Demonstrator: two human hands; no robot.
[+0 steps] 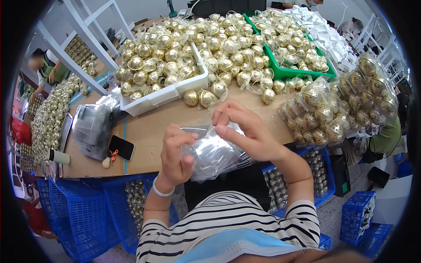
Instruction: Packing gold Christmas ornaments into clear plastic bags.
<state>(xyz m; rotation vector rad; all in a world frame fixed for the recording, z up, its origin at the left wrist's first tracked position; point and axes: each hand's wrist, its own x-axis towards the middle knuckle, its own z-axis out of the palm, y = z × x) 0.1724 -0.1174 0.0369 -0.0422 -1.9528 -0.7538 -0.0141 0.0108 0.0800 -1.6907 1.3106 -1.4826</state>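
A stack of clear plastic bags (215,155) lies between my hands at the table's front edge, shiny and slightly crumpled. My left hand (176,153) is closed at the stack's left side, its fingers curled and the index fingertip on the film. Above the upper right part of the stack, my right hand (245,129) pinches a bag's top edge between thumb and fingers. Just beyond my hands, several gold ball ornaments (207,98) in clear wrapping sit loose on the brown table (153,131).
A white bin (164,97) and a green bin (302,73) overflow with gold balls. Packed gold balls (324,114) are stacked at right. At left lie more plastic bags (91,129), a phone (121,148) and a cup (59,156). Blue crates (83,210) stand below. Other people work nearby.
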